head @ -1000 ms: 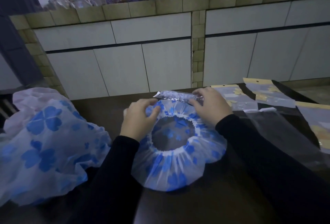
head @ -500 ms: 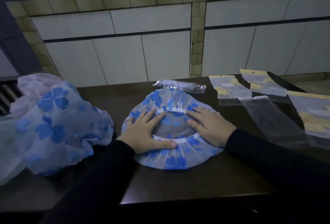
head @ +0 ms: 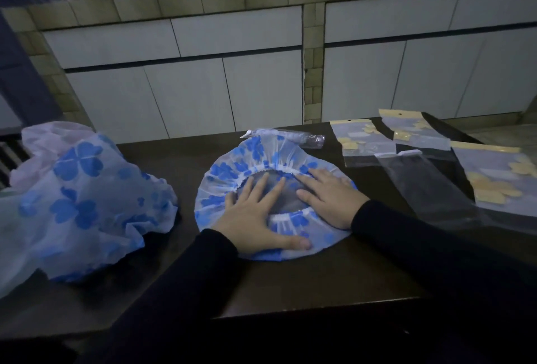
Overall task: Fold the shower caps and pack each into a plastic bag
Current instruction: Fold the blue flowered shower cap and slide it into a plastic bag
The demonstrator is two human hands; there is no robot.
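a shower cap (head: 232,173), translucent white with blue flower prints, lies spread flat and roughly round on the dark table (head: 319,285), its elastic opening facing up. both hands lie on top of it with fingers straight and spread, palms down, holding nothing. the left hand (head: 255,215) covers the near left part of the cap, its fingers reaching across the elastic ring into the opening and its thumb stretched out along the near rim. the right hand (head: 328,199) rests on the right side of the cap, fingers pointing left toward the far edge of the ring, fingertips close to those of the left hand but apart from them. both arms wear dark sleeves. just beyond the cap's far edge, touching or nearly touching it, lies a packed cap rolled in a narrow plastic bag (head: 293,137). to the right of the right hand an empty clear plastic bag (head: 427,189) lies flat on the table, near the cap but apart from it. farther right and behind it lie flat packets with yellow flower prints (head: 494,177). well to the left sits a loose pile of shower caps (head: 78,198) in the same blue pattern, crumpled and apart from the hands. behind the table runs a tiled wall (head: 189,87).
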